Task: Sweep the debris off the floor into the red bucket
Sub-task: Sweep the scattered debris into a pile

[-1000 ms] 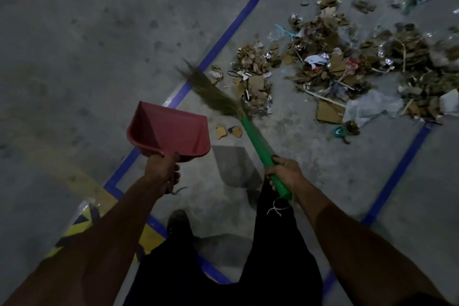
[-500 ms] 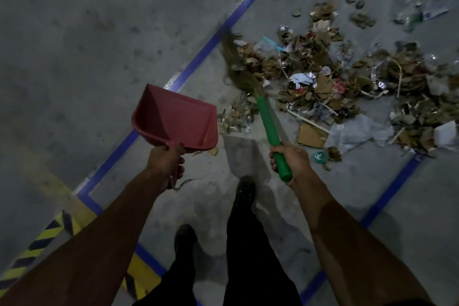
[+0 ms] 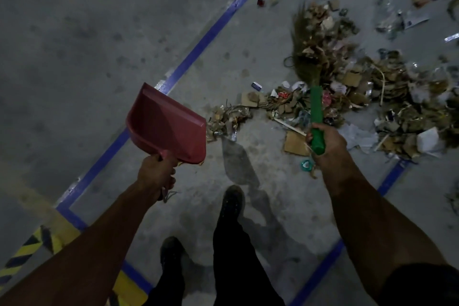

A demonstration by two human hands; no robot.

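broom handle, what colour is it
Green, on the broom handle gripped by the right hand; head view shows it best.

floor [image 3: 87, 32]: grey concrete | blue tape lines [image 3: 206, 35] | dim light

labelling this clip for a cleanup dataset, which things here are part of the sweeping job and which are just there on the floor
Part of the job:
- red dustpan, held up off the floor by the left hand
- green-handled broom, gripped by the right hand, bristles in the pile
- debris pile of cardboard scraps, paper and foil

Just there:
- blue floor tape
- yellow and black hazard stripe
- the person's shoes
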